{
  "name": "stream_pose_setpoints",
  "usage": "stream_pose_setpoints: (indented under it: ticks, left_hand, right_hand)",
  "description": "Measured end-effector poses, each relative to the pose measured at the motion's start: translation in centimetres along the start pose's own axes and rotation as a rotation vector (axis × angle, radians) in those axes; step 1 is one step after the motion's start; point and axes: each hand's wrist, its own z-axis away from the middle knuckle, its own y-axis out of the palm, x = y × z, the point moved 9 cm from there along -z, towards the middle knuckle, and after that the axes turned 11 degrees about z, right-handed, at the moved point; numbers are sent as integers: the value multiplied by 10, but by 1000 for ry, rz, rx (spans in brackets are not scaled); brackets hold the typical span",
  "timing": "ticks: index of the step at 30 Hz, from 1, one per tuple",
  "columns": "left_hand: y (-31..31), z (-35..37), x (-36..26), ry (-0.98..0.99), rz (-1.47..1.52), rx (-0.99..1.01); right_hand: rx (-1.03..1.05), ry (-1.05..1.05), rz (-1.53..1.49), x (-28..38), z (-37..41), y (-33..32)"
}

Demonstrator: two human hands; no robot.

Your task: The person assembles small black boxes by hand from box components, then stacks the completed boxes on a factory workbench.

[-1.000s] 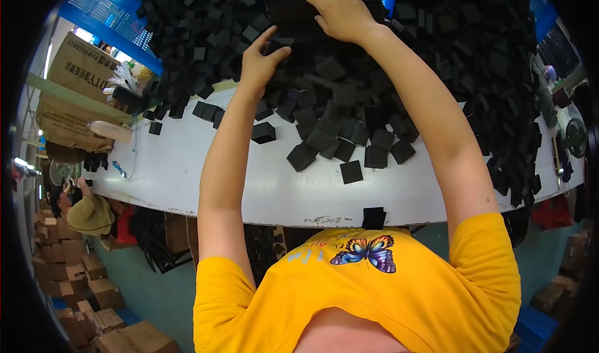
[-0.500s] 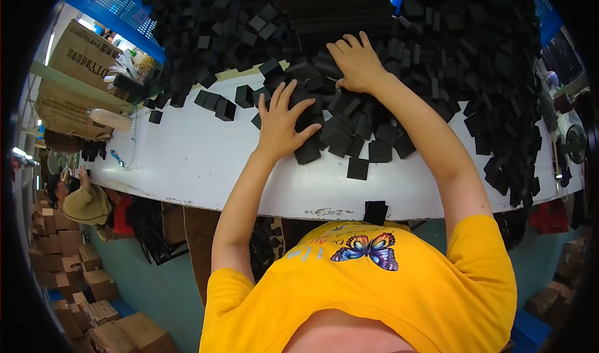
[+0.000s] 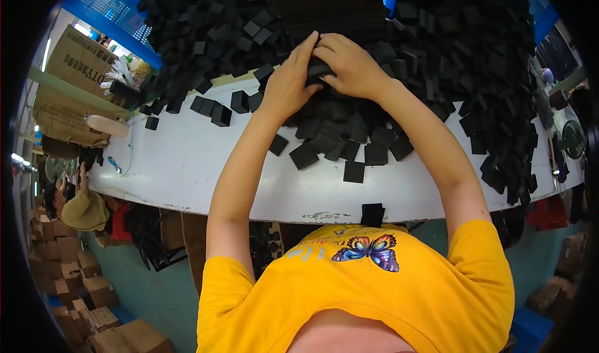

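My left grip and right grip, part-curled with fingertips almost meeting, arch around black blocks, well in from the near edge of the worktop; whether either has firm hold of a block, I cannot tell. Loose blocks spread below my wrists; a lone black piece sits at the near edge, right of its middle.

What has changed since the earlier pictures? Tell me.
The right hand has come back toward the body, the left hand rightward; the two now nearly meet around black blocks, grip unclear. The lone block at the near edge of the white table stayed put.
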Motion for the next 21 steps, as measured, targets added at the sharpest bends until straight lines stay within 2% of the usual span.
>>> stream_pose_setpoints:
  ticks: [2, 4, 6, 7, 9, 10, 12, 15, 19, 20, 21]
  left_hand:
    - [3, -13, 14, 70, 60, -18]
    - [1, -15, 8, 120, 173, -52]
    - [5, -14, 24, 1, 231, -23]
    - [7, -12, 33, -60, 259, -7]
    - [6, -8, 49, -134, 521, -47]
    - [6, -7, 54, -170, 652, -68]
    - [6, -3, 61, -248, 690, -94]
    - [0, -2, 57, -285, 728, -113]
    - [-11, -3, 47, -203, 794, -132]
    - [-24, -1, 57, -219, 826, -216]
    - [-42, 1, 50, -131, 584, -288]
  right_hand:
    - [-116, -49, 26, 7, -1, -12]
    - [-47, 52, -100, -5, -1, -13]
    - [63, 173, -195, -16, 0, -8]
    - [84, 168, -221, -16, 3, -5]
    - [121, 151, -273, -16, 4, 4]
    - [99, 154, -262, -17, 5, 6]
    - [56, 159, -241, -15, 6, 10]
    - [247, 382, -316, -26, 12, 30]
    - [87, 292, -193, -47, 13, 28]
    - [4, 276, -159, -53, 14, 22]
    - [-82, 261, -122, -58, 15, 13]
